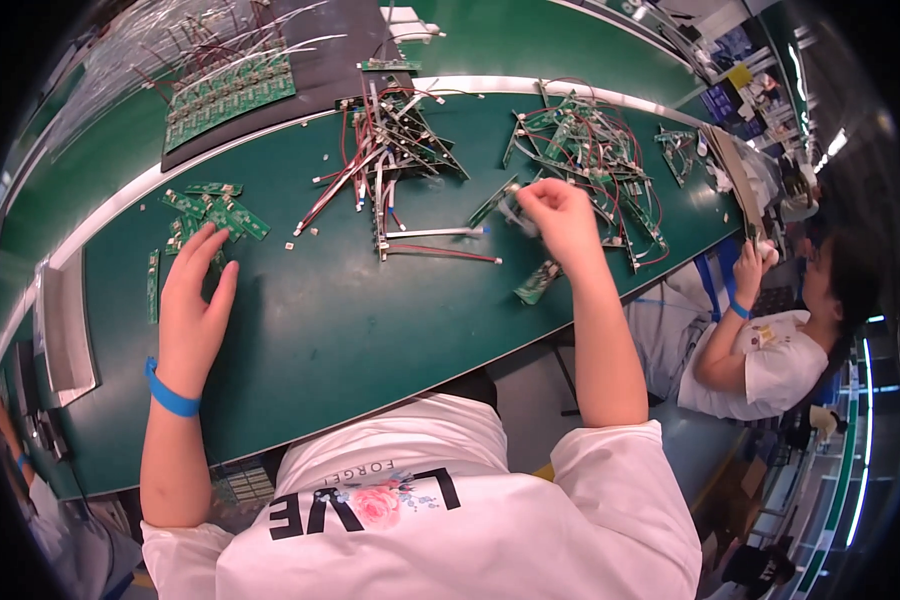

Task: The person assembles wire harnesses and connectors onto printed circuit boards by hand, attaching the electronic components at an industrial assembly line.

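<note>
My left hand (192, 305) is open, with its fingertips on the near edge of a small heap of green circuit boards (232, 217). One narrow board (153, 286) lies apart, left of that hand. My right hand (562, 222) is closed in a pinch above the table's right half. At its fingertips is something small, blurred and greyish that I cannot make out. A narrow board (492, 201) is just left of those fingers, and another board (539, 282) lies below them. Between my hands sits a tangled pile of boards with red, white and black wires (390, 140).
Another wired pile (585, 140) lies behind my right hand. Beyond the white ledge, a panel of joined boards (232, 95) rests on a dark mat (315, 70). A grey tray (67, 330) stands at the left end. At right, a co-worker (760, 350) sits at the table.
</note>
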